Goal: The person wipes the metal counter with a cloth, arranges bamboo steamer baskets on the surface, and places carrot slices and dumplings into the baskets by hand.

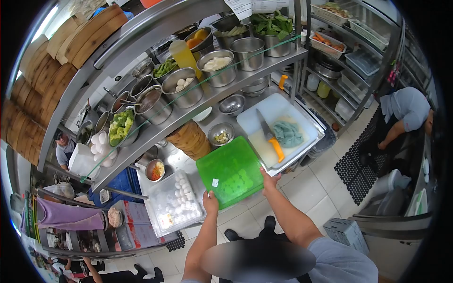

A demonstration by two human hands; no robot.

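Observation:
In the head view, a translucent green plastic lid (225,165) with a small white label lies in front of me, and pale rounded shapes show through it. My left hand (210,203) grips its near left corner, fingers partly hidden beneath. On the right edge, my right hand (270,181) holds it the same way. Left of the lid stands a clear plastic tray (160,200) of white round pieces. To the right, a white cutting board (262,111) carries an orange-handled knife (273,146) and a crumpled blue-green cloth (288,133).
A steel shelf (207,96) above the counter bears several steel pots and bowls of vegetables. Bamboo steamers (94,35) are stacked at upper left. A small bowl (221,134) sits behind the lid. Another person (406,111) bends over at right, near a black floor mat (357,151).

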